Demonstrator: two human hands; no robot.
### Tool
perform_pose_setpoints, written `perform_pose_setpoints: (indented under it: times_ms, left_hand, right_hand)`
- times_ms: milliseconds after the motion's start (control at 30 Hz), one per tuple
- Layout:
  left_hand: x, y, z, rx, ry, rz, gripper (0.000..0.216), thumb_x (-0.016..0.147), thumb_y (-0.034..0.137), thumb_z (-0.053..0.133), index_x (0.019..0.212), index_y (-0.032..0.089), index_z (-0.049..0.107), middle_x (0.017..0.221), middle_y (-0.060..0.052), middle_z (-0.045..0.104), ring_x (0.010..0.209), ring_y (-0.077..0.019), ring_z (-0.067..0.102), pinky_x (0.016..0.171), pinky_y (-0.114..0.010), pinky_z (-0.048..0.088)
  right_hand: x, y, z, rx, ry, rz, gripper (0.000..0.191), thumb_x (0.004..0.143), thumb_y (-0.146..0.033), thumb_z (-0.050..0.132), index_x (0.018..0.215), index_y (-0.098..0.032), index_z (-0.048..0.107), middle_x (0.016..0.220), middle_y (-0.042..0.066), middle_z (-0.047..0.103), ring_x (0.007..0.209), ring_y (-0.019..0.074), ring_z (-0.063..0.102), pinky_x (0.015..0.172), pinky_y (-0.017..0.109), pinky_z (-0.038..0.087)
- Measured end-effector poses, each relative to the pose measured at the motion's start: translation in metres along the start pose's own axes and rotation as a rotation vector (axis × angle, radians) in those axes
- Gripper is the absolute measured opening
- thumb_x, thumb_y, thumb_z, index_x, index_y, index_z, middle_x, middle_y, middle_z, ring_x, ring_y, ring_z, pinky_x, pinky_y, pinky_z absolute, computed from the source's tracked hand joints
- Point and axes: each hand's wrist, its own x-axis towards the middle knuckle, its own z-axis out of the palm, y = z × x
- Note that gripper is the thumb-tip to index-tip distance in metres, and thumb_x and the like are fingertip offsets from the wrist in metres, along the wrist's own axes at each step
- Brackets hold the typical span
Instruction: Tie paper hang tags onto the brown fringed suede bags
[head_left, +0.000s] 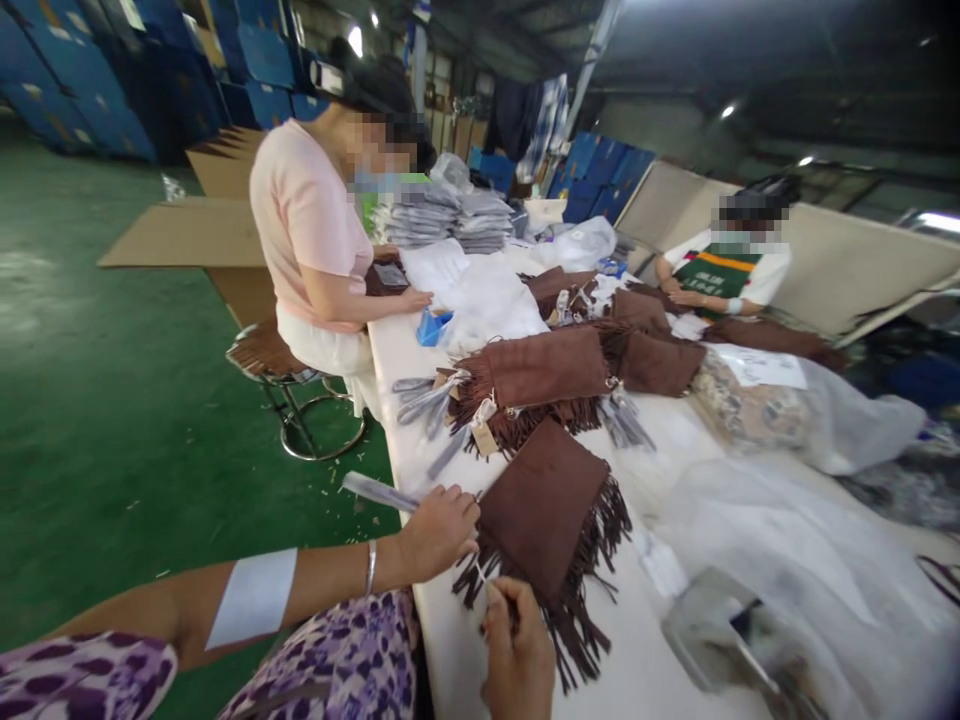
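A brown suede-like piece with fringe (551,505) lies on the white table in front of me. At its near left edge my left hand (440,533) is closed, fingers curled. A thin white string (481,572) runs from its fingertips to my right hand (519,645), which pinches the lower end between thumb and finger. Beside my left hand a grey, strip-like bundle (379,492) sticks out over the table edge; whether that hand also grips it is hidden. Just beyond lie more brown fringed pieces (551,370) with a paper tag (484,438) and grey bundles (424,400).
A clear tape dispenser (712,625) and plastic sheeting (795,530) lie at the right. A co-worker in pink (311,215) sits at the table's left side, another in a green apron (712,280) across it. Grey packs (416,220) are stacked behind.
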Motion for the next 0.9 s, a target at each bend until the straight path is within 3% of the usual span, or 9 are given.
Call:
perform_pose_setpoints:
  times_ms: [133,233,367,567,733,833,900]
  left_hand:
    - [0.001,-0.008,0.007,0.029,-0.058,0.018,0.011,0.09,0.023,0.054,0.095,0.014,0.058,0.098,-0.012,0.062,0.095,-0.0279,0.055,0.08,-0.041,0.046]
    - [-0.003,-0.019,0.002,-0.033,-0.129,-0.02,0.015,0.088,0.011,0.046,0.097,0.014,0.057,0.096,-0.011,0.065,0.087,-0.0251,0.061,0.074,-0.035,0.049]
    - [-0.008,-0.032,-0.01,-0.176,-0.243,-0.107,0.017,0.085,0.015,0.046,0.096,0.016,0.058,0.095,-0.009,0.069,0.087,-0.0245,0.065,0.074,-0.031,0.05]
    - [-0.003,-0.047,-0.016,-0.403,-0.296,-0.057,0.02,0.084,0.015,0.044,0.095,0.018,0.061,0.102,-0.007,0.068,0.094,-0.0203,0.062,0.081,-0.026,0.047]
    - [0.002,-0.053,-0.018,-0.467,-0.331,-0.085,0.029,0.093,0.03,0.038,0.085,0.018,0.063,0.08,-0.001,0.066,0.073,-0.0146,0.06,0.063,-0.02,0.042]
    - [0.0,-0.054,-0.018,-0.523,-0.326,-0.128,0.035,0.091,0.045,0.045,0.079,0.018,0.063,0.07,0.001,0.063,0.068,-0.0136,0.058,0.055,-0.019,0.035]
    - [-0.001,-0.055,-0.016,-0.541,-0.321,-0.14,0.029,0.088,0.042,0.05,0.078,0.018,0.064,0.069,0.002,0.062,0.067,-0.0134,0.058,0.054,-0.018,0.033]
  right_hand:
    - [0.024,-0.012,0.009,0.084,-0.029,0.017,0.037,0.092,-0.052,0.042,0.097,-0.02,0.061,0.074,0.002,0.067,0.064,0.0167,0.063,0.062,0.025,0.048]
    - [0.045,-0.012,0.017,0.128,-0.052,0.035,0.037,0.092,-0.052,0.042,0.096,-0.02,0.059,0.076,0.004,0.068,0.068,0.018,0.065,0.062,0.026,0.049]
    - [0.059,-0.007,0.02,0.116,-0.128,0.054,0.037,0.092,-0.053,0.04,0.095,-0.021,0.057,0.074,0.003,0.068,0.064,0.0186,0.065,0.056,0.026,0.049]
    - [0.06,-0.009,0.017,0.074,-0.174,0.043,0.034,0.093,-0.052,0.038,0.095,-0.022,0.055,0.073,0.002,0.068,0.063,0.0184,0.065,0.055,0.025,0.048]
    - [0.061,-0.018,0.013,-0.021,-0.212,-0.019,0.029,0.095,-0.046,0.036,0.09,-0.024,0.053,0.075,0.001,0.067,0.069,0.0182,0.066,0.062,0.026,0.046]
    - [0.062,-0.027,0.011,-0.104,-0.254,-0.061,0.026,0.096,-0.042,0.035,0.089,-0.025,0.053,0.074,0.0,0.066,0.07,0.018,0.065,0.063,0.025,0.043]
    - [0.064,-0.033,0.01,-0.163,-0.282,-0.084,0.024,0.095,-0.039,0.035,0.088,-0.025,0.053,0.072,-0.001,0.065,0.068,0.0178,0.064,0.063,0.025,0.041]
